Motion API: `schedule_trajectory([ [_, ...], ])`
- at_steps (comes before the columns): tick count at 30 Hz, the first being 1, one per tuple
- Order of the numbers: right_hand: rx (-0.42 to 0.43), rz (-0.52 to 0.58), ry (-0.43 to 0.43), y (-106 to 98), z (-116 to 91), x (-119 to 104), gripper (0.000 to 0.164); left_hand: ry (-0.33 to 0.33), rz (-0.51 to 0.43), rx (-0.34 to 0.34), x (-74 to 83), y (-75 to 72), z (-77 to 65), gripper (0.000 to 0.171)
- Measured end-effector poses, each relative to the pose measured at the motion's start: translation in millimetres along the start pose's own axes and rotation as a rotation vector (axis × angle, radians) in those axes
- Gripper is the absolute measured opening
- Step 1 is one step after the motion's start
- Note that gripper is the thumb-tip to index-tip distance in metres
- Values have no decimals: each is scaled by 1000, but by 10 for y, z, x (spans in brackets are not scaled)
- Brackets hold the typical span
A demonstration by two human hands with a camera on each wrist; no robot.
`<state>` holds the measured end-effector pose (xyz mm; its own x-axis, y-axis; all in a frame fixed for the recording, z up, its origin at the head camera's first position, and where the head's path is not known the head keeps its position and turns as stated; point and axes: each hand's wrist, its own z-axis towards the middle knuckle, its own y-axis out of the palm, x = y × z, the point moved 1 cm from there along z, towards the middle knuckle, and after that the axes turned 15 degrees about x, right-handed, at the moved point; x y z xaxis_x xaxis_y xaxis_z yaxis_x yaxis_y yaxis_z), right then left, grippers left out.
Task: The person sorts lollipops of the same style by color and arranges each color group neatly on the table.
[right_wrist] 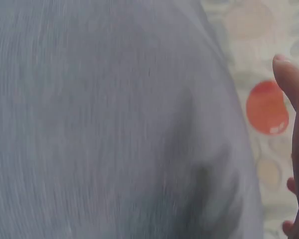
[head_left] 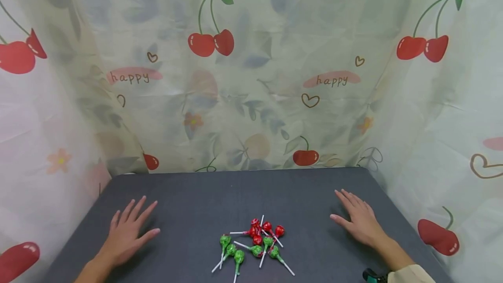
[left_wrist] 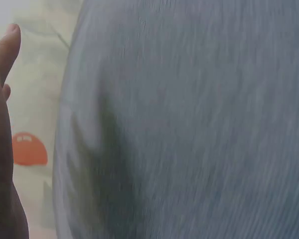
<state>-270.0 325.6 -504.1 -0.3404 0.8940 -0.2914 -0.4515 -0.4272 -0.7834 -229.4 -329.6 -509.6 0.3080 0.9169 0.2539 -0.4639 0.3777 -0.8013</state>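
Several red lollipops (head_left: 279, 230) and green lollipops (head_left: 239, 256) in a loose cluster on the dark tabletop (head_left: 188, 204), toward the near side; greens mostly nearer the person, some white sticks (head_left: 288, 268) crossing. Left hand (head_left: 127, 237) and right hand (head_left: 360, 222) well apart, either side of the cluster, fingers extended, holding nothing. Both apparently hovering, shadows below. Step, by my reading: ready pose, handling not yet begun. Next move calls for reaching inward, then a light pinch; overlapping sticks might drag neighbours.
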Motion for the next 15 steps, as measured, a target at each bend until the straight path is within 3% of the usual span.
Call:
schedule_trajectory([
  [10,43,161,-23,111,41,-440,72,-35,-192,-12,428,166,38,65],
  [15,53,247,-46,136,71,-657,70,-17,-298,24,657,193,75,63],
])
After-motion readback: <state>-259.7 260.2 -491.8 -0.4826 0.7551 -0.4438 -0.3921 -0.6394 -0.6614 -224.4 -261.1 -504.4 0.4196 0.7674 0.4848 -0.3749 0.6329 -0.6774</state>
